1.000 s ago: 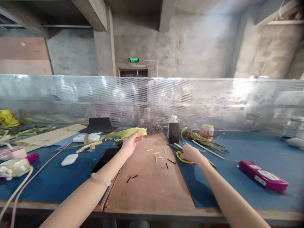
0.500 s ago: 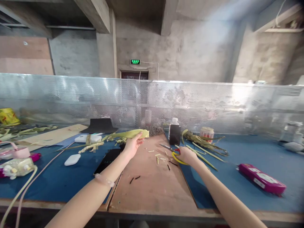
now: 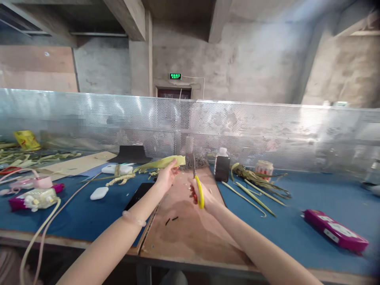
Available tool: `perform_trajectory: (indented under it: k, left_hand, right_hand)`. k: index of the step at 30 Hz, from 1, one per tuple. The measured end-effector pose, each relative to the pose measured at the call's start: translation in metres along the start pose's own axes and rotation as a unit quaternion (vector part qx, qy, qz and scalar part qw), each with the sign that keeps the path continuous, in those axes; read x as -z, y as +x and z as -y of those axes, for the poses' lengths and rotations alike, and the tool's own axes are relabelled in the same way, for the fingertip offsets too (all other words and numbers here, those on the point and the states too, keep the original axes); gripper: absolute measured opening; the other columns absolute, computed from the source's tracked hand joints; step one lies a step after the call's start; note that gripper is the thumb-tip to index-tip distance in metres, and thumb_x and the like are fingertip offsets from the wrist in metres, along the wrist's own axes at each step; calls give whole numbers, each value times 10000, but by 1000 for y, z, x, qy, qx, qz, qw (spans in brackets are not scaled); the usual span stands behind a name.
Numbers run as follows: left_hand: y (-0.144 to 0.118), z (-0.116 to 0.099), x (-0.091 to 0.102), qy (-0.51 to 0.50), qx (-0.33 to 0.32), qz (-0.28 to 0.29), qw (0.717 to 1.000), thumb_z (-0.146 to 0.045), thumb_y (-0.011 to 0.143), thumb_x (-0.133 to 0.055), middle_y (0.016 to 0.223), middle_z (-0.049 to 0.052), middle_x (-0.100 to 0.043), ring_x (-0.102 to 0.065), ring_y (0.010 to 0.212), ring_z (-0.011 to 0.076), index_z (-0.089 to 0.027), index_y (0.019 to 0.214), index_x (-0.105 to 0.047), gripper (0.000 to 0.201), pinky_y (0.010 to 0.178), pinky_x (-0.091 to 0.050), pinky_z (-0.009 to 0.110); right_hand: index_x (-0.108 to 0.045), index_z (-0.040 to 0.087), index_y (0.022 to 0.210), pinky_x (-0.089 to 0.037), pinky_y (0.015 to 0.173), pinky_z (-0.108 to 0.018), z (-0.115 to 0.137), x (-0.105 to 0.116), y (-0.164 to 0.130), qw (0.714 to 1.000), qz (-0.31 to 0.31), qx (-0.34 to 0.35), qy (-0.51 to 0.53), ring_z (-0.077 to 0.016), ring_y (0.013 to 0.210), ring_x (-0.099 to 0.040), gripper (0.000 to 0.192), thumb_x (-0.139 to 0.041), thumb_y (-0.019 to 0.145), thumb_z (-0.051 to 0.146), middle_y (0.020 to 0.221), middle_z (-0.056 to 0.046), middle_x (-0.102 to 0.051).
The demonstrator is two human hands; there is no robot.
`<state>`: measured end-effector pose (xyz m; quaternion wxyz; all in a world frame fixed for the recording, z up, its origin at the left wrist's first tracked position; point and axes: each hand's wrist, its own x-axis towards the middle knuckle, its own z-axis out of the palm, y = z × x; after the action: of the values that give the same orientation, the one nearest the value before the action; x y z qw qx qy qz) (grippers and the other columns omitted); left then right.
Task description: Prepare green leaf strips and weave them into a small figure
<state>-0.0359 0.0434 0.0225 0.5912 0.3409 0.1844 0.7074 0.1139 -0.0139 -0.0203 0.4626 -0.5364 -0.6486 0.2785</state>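
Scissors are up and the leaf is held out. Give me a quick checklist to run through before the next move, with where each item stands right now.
1. Left hand grips the green leaf near its cut end: ok.
2. Right hand holds the scissors by the yellow handles: ok.
3. Blades point up, beside the leaf's end but not around it: not ok for cutting.
4. Blades open or closed: cannot tell, too thin and blurred.
5. Left fingers sit close to the blade line: not ok, judging cautiously.
6. Dark bottle stands upright, apart from both hands: ok.
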Motion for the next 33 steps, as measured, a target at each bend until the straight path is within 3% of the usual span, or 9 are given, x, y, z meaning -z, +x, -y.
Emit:
perform_trajectory:
  k: [4, 8, 11, 20, 33]
  left_hand:
    - [3, -12, 1, -36, -5, -17, 999, -135, 663, -745, 640, -13, -673, -593, 524, 68, -151, 801, -640, 175, 557, -480, 179]
    - [1, -16, -4, -64, 2, -12, 998, -138, 705, -717, 657, 3, -673, -619, 566, 86, -152, 779, -619, 123, 638, -521, 211]
    - [-3, -14, -9, -71, 9, -1, 997, -123, 715, -706, 693, 7, -685, -625, 571, 88, -153, 817, -627, 132, 579, -509, 190]
    - [-1, -7, -8, -53, -21, 3, 998, -101, 693, -711, 646, -3, -688, -619, 538, 83, -143, 808, -650, 136, 560, -487, 188]
    - [-12, 2, -13, 3, -56, 63, 996, -112, 631, -753, 818, 38, -734, -657, 651, 118, -134, 919, -696, 294, 575, -500, 206]
  right_hand:
    - [-541, 154, 1148, -501, 810, -400, 21, -23, -11, 997, 11, 21, 74, -216, 974, -578, 314, -535, 888, 331, 1152, -69, -558]
    - [-543, 159, 1145, -502, 810, -396, 31, -28, -17, 992, 25, 28, 116, -211, 970, -578, 305, -529, 892, 329, 1153, -70, -558]
    - [-545, 159, 1143, -502, 811, -395, 32, -26, -20, 990, 30, 25, 135, -212, 970, -578, 304, -529, 892, 330, 1152, -69, -559]
    - [-546, 151, 1142, -500, 814, -402, 26, -26, -23, 985, 28, 16, 169, -226, 979, -576, 317, -536, 886, 338, 1151, -64, -559]
    - [-525, 155, 1167, -501, 811, -406, 7, -32, -7, 983, 25, -5, 182, -206, 974, -578, 323, -536, 890, 321, 1159, -81, -553]
